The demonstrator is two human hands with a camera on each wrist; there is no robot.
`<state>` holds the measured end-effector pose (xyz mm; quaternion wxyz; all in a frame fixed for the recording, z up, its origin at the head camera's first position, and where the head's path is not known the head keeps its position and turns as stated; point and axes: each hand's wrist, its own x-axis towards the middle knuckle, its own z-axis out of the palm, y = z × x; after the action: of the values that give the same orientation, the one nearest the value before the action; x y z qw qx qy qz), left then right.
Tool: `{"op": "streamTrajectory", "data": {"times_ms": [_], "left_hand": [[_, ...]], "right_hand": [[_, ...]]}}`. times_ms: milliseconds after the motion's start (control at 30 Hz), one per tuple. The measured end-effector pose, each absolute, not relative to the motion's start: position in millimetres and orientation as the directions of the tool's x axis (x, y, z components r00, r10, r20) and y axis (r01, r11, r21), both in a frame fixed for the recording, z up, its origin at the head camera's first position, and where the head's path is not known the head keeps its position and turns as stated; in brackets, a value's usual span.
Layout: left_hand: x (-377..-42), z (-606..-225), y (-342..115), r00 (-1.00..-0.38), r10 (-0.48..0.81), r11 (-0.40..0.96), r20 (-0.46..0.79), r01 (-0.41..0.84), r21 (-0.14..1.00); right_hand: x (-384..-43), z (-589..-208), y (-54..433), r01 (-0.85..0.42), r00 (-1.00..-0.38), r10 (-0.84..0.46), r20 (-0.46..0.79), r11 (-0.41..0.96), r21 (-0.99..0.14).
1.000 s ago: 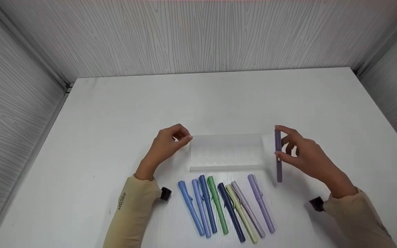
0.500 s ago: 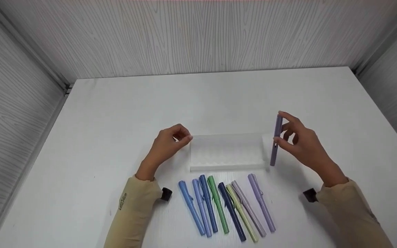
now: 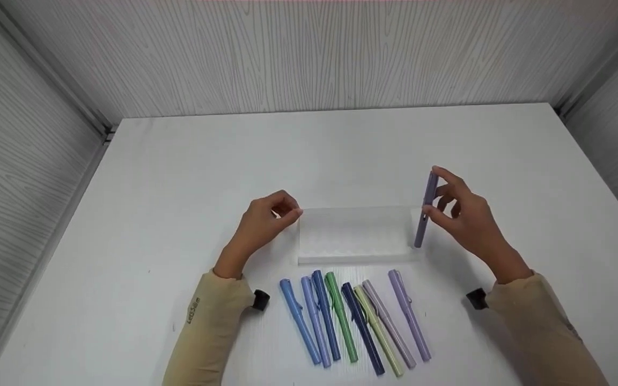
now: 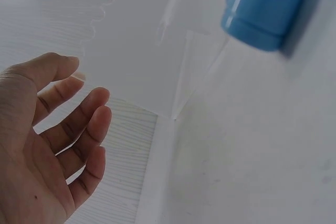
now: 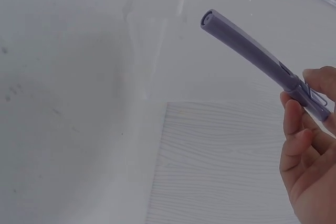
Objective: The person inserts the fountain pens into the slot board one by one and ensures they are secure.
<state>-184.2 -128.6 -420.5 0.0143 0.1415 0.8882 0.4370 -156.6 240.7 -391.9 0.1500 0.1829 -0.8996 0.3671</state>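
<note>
right hand (image 3: 464, 214): purple pen (image 5: 257, 56) aslant, free end probably down

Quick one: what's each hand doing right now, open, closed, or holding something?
Left hand: closed, pinching the edge of a clear plastic tray.
Right hand: closed, holding a purple pen.

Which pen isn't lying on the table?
The dark purple pen held up in the right hand; the other eight pens lie on the table.

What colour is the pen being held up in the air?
The pen is greyish purple; the right wrist view shows it best.
</note>
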Motion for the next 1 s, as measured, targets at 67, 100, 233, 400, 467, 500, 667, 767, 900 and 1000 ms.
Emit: {"op": "streamTrajectory", "data": {"times_ms": [67,100,233,400,467,500,667,767,900,1000], "left_hand": [[-185,-420,-128,-0.960,0.262,0.583,0.096,0.237,0.777],[-185,-420,-128,-0.960,0.263,0.586,0.095,0.238,0.775],[-185,-420,-128,-0.957,0.272,0.586,0.098,0.246,0.772],[-185,-419,-129,-0.955,0.278,0.575,0.103,0.251,0.778],[-185,-419,-129,-0.957,0.274,0.573,0.094,0.241,0.783],[-185,-419,-129,-0.958,0.272,0.572,0.090,0.236,0.785],[-185,-421,-130,-0.957,0.274,0.568,0.098,0.243,0.786],[-186,-422,-130,-0.954,0.278,0.568,0.109,0.255,0.783],[-186,-424,-131,-0.954,0.278,0.565,0.113,0.258,0.784],[-186,-424,-131,-0.953,0.279,0.561,0.113,0.258,0.787]], "right_hand": [[-157,-393,241,-0.437,-0.888,-0.216,0.405,0.667,-0.603],[-157,-394,241,-0.436,-0.889,-0.216,0.404,0.670,-0.601],[-156,-398,241,-0.438,-0.887,-0.226,0.403,0.687,-0.579],[-155,-402,241,-0.440,-0.883,-0.227,0.411,0.704,-0.558],[-155,-404,241,-0.444,-0.881,-0.233,0.412,0.712,-0.545],[-155,-404,241,-0.445,-0.880,-0.237,0.412,0.716,-0.538],[-155,-406,240,-0.464,-0.868,-0.257,0.425,0.727,-0.506],[-154,-407,238,-0.481,-0.857,-0.271,0.438,0.726,-0.491],[-152,-409,237,-0.497,-0.847,-0.291,0.444,0.728,-0.472],[-150,-410,237,-0.496,-0.848,-0.296,0.440,0.735,-0.462]]}}
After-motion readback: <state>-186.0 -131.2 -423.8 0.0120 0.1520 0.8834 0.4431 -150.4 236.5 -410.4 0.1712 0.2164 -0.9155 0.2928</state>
